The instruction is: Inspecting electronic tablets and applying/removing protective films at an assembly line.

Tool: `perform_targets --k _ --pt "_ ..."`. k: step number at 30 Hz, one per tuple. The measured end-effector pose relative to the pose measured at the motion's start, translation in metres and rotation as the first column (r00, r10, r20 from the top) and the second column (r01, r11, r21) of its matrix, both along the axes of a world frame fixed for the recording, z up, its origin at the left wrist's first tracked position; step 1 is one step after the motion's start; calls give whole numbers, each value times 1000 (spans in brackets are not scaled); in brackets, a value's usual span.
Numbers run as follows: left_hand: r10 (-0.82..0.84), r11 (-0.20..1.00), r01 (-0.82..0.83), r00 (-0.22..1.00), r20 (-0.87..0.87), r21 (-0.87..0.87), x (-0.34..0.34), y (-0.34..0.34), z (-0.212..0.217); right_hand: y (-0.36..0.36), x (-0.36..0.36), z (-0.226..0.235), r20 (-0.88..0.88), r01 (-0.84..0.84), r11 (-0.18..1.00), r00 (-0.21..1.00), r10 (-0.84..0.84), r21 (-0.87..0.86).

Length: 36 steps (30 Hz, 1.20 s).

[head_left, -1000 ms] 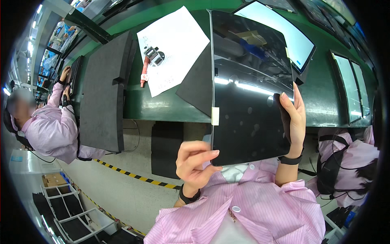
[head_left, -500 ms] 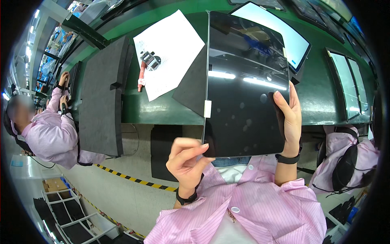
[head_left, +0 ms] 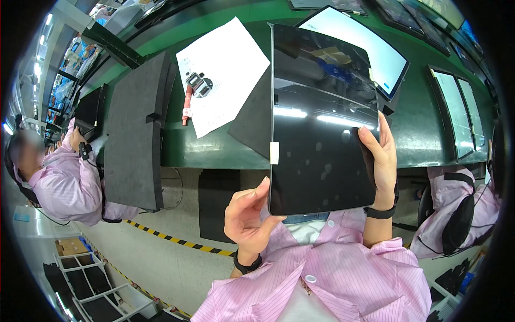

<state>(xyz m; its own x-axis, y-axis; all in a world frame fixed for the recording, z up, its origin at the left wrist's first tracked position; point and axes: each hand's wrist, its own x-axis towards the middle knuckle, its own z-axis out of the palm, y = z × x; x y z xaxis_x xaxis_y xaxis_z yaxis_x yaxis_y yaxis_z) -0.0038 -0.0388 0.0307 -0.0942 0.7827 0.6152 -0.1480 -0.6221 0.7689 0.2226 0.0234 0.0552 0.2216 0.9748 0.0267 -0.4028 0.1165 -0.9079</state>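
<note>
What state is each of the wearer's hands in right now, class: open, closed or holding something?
Left hand: by the dark screen's lower left corner; whether it grips cannot be told.
Right hand: closed, holding the dark screen's right edge.

No wording can be read with certainty. To the left of the dark panel [head_left: 322,155], the white sheet [head_left: 236,59] carries faint small marks, like lines of writing, too pale to make out. Also left of the panel, the red marker [head_left: 187,102] bears a whitish label [head_left: 186,112], whose print is too small. Behind the panel, toward its upper right, the lit screen [head_left: 365,43] shows a short line of small characters and one small blue mark [head_left: 386,85]. Down and left from the panel, black-and-yellow striped tape [head_left: 179,240] makes a wordless sign on the floor.
</note>
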Motion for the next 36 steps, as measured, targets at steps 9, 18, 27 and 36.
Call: perform_targets --k 9,18,27,36 --pt "-45 998 43 996 71 39 2 2 -1 2 0 1 4 -14 1000 1000 14 -7" --pt "101 994 -98 992 -68 48 3 -5 -1 1 2 4 12 -68 994 998 69 -81" --pt "213 977 -214 975 -61 -16 8 -9 -4 8 2 14 180 -114 984 974 138 -137" --pt "170 965 -183 982 -85 -190 21 -17 -15 44 16 74 788 -116 891 428 443 -438"
